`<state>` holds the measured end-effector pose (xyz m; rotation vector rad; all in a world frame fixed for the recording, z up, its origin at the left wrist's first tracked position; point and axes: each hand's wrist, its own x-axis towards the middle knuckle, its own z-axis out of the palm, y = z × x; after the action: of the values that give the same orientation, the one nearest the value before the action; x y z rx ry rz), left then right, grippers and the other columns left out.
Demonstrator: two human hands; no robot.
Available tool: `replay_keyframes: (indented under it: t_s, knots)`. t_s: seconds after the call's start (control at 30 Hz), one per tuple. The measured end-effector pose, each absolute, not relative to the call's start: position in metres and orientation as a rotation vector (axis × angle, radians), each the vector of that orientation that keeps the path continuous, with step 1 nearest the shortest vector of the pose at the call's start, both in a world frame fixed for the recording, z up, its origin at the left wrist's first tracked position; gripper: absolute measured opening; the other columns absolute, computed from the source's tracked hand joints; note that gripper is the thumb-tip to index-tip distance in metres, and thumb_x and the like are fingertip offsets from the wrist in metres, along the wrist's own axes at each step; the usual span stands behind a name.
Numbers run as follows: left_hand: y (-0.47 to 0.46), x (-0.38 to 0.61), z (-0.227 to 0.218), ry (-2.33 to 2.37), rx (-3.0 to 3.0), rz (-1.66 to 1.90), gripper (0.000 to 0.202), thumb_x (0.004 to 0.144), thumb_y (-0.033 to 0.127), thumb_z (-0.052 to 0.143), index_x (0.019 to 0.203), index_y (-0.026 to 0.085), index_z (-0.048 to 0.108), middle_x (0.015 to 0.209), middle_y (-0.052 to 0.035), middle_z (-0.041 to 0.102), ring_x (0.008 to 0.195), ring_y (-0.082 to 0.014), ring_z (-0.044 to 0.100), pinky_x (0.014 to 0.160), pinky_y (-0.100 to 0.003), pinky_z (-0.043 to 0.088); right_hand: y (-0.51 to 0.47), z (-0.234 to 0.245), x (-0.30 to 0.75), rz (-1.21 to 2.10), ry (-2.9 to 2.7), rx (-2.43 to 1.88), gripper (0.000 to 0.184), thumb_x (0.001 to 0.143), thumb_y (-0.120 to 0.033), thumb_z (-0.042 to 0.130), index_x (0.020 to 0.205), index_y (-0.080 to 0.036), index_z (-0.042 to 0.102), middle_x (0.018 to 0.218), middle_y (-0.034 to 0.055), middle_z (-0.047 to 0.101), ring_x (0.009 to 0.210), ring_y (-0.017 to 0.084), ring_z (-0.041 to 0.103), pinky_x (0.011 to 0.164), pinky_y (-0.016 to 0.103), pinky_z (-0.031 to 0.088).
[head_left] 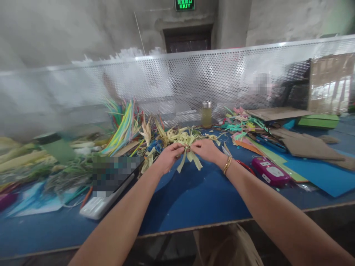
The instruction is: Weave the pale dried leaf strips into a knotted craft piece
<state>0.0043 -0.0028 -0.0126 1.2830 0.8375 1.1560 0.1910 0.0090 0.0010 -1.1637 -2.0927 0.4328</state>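
"Where's the work?"
"My left hand (169, 157) pinches pale strips (196, 161) over the counter (188, 201), my right hand (206, 150) pinches them alongside, and a purple case (270, 171) lies farther right."
"Which step?"
"Joining or shaping them, I judge; the next move calls for a steady pinch."

Tally: 2 hands (left hand (169, 157), right hand (206, 150)), 1 bundle of pale strips (197, 162).
Landmark: 1 bottle (206, 116). Nearer than it: both hands, the bundle (overlapping strips, not countable), 1 bracelet (227, 165). Nearer and to its right: 1 magenta device (271, 171). Farther right of it: 1 green block (318, 121). Nearer and to its left: 1 white-edged device (95, 207). Behind it: 1 perforated panel (188, 79), 1 exit sign (185, 4).
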Motion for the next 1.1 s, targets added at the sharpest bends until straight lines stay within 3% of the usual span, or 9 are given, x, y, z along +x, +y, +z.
replay_keyframes:
  t_s: [0.1,0.2,0.3,0.43,0.57,0.67,0.77,1.0,1.1]
  knots:
    - [-0.003,0.005,-0.013,0.871,1.274,1.188,0.022,0.064,0.028,0.079,0.077,0.018,0.066,0.077,-0.0004,0.064,0.069,-0.0113,0.055,0.064,-0.023,0.039,0.013,-0.005,0.187,0.718,-1.98,-1.113,0.032,0.083,-0.029,0.047,0.054,-0.018,0.057,0.058,0.0003,0.057,0.059,0.013,0.049,0.057,0.026,0.034]
    - [-0.002,0.006,-0.016,0.891,1.273,1.199,0.023,0.063,0.028,0.08,0.077,0.018,0.064,0.074,0.001,0.062,0.067,-0.01,0.054,0.063,-0.023,0.039,0.018,-0.013,0.182,0.95,-1.844,-1.032,0.029,0.085,-0.029,0.047,0.062,-0.018,0.061,0.062,0.0007,0.059,0.06,0.013,0.049,0.058,0.026,0.039]
    - [-0.002,0.008,-0.018,0.873,1.259,1.199,0.023,0.064,0.027,0.08,0.076,0.018,0.062,0.072,0.0019,0.061,0.066,-0.0089,0.053,0.063,-0.022,0.039,0.019,-0.016,0.18,1.07,-1.712,-0.965,0.021,0.084,-0.029,0.052,0.082,-0.019,0.07,0.079,0.003,0.068,0.068,0.013,0.054,0.065,0.027,0.044]
    - [-0.002,0.009,-0.019,0.838,1.271,1.16,0.022,0.066,0.027,0.078,0.076,0.017,0.061,0.073,0.0008,0.061,0.067,-0.0094,0.054,0.066,-0.023,0.041,0.017,-0.012,0.181,0.991,-1.67,-0.891,0.024,0.079,-0.027,0.059,0.099,-0.021,0.071,0.104,0.0052,0.07,0.09,0.015,0.06,0.083,0.029,0.044]
    - [-0.001,0.01,-0.019,0.869,1.3,1.215,0.023,0.065,0.026,0.078,0.076,0.017,0.061,0.069,0.0017,0.059,0.062,-0.0085,0.052,0.06,-0.022,0.038,0.016,-0.01,0.182,0.789,-1.72,-1.089,0.022,0.08,-0.036,0.059,0.083,-0.017,0.07,0.085,0.0051,0.069,0.077,0.015,0.059,0.071,0.028,0.044]
    - [-0.001,0.01,-0.018,0.903,1.296,1.274,0.022,0.063,0.025,0.079,0.072,0.017,0.06,0.063,0.0039,0.055,0.055,-0.0073,0.047,0.057,-0.022,0.036,0.015,-0.011,0.183,0.66,-1.799,-1.291,0.042,0.084,-0.052,0.05,0.065,-0.016,0.064,0.064,0.0032,0.062,0.06,0.014,0.053,0.057,0.027,0.038]
    - [-0.002,0.011,-0.017,0.857,1.29,1.283,0.024,0.063,0.025,0.079,0.074,0.017,0.06,0.065,0.0031,0.058,0.058,-0.0085,0.051,0.059,-0.022,0.037,0.013,-0.013,0.182,0.801,-1.828,-1.286,0.056,0.086,-0.06,0.04,0.063,-0.016,0.065,0.061,0.0038,0.061,0.057,0.014,0.051,0.053,0.027,0.037]
    - [-0.001,0.013,-0.021,0.847,1.323,1.265,0.024,0.064,0.025,0.078,0.08,0.017,0.062,0.069,0.0015,0.06,0.061,-0.0091,0.051,0.06,-0.023,0.038,0.009,-0.011,0.175,1.026,-1.602,-0.937,0.031,0.073,-0.048,0.064,0.073,-0.016,0.065,0.076,0.0029,0.065,0.072,0.013,0.056,0.07,0.027,0.044]
    - [0.0,0.013,-0.022,0.858,1.336,1.258,0.023,0.065,0.027,0.077,0.077,0.016,0.061,0.069,0.0016,0.059,0.061,-0.0089,0.049,0.06,-0.023,0.037,0.008,-0.009,0.175,1.049,-1.553,-0.874,0.028,0.069,-0.044,0.068,0.072,-0.016,0.064,0.072,0.0006,0.061,0.068,0.011,0.053,0.069,0.026,0.043]
